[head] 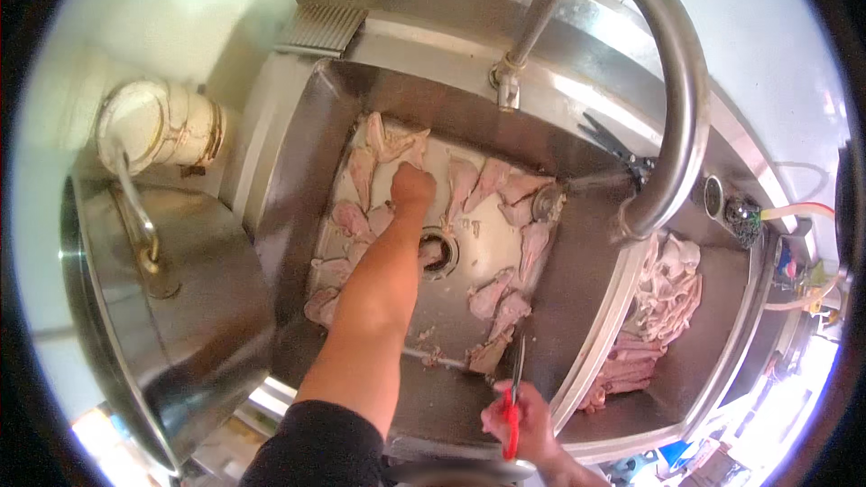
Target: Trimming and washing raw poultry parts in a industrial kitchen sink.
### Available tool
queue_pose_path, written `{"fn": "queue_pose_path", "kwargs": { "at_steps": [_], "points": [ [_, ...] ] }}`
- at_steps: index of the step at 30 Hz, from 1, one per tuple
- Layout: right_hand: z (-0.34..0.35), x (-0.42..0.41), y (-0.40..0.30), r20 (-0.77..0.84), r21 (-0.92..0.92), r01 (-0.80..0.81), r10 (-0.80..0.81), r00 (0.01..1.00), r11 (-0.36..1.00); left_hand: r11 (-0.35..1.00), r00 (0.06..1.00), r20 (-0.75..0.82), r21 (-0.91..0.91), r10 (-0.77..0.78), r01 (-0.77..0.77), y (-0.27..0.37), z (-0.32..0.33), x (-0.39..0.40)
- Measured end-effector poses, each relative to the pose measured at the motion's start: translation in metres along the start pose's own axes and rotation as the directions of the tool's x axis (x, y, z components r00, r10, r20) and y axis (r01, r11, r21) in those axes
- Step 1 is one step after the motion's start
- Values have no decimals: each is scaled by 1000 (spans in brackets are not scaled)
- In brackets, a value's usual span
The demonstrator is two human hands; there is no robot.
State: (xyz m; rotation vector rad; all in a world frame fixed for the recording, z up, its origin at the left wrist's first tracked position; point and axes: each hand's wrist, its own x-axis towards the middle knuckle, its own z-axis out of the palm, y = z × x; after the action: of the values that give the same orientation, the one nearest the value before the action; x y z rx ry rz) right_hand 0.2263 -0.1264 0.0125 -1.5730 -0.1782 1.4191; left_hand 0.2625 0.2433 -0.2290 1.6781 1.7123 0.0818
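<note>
Raw poultry pieces (463,179) lie scattered around the floor of a deep stainless steel sink basin (446,105). My left hand (413,185) reaches down among the pieces at the basin's far left, its fingers curled and hidden beneath it, touching or close to a pale piece (417,149). A round drain (438,253) sits beside my left forearm. Near the front edge of the basin, my right hand (517,416) holds scissors with red handles (510,423), the blades pointing away from me. More poultry pieces (497,294) rest just beyond the blades.
A curved steel faucet (687,81) arches over the divider (602,345). In the right basin lie piled pale pieces (670,291) and pinkish strips of meat (626,368). Black-handled scissors (619,149) rest on the back ledge. A whitish bucket (162,125) stands at the left.
</note>
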Motion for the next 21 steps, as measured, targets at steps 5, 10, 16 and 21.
{"fn": "queue_pose_path", "kwargs": {
  "at_steps": [5,10,16,21],
  "points": [
    [-9,74,0,-160,179,50,-21,987,983,519,641,753,-493,-149,699,-43,-12,-91],
    [20,148,28,-382,-107,137,-167,909,985,395,618,734,-498,-280,772,-30,-54,-229],
    [14,143,55,-317,-182,158,-209,925,971,541,581,754,-364,-306,758,-69,-82,-256],
    [-1,122,-7,-90,-89,-30,22,996,996,703,698,150,31,700,-711,-70,-119,-240]
  ]
}}
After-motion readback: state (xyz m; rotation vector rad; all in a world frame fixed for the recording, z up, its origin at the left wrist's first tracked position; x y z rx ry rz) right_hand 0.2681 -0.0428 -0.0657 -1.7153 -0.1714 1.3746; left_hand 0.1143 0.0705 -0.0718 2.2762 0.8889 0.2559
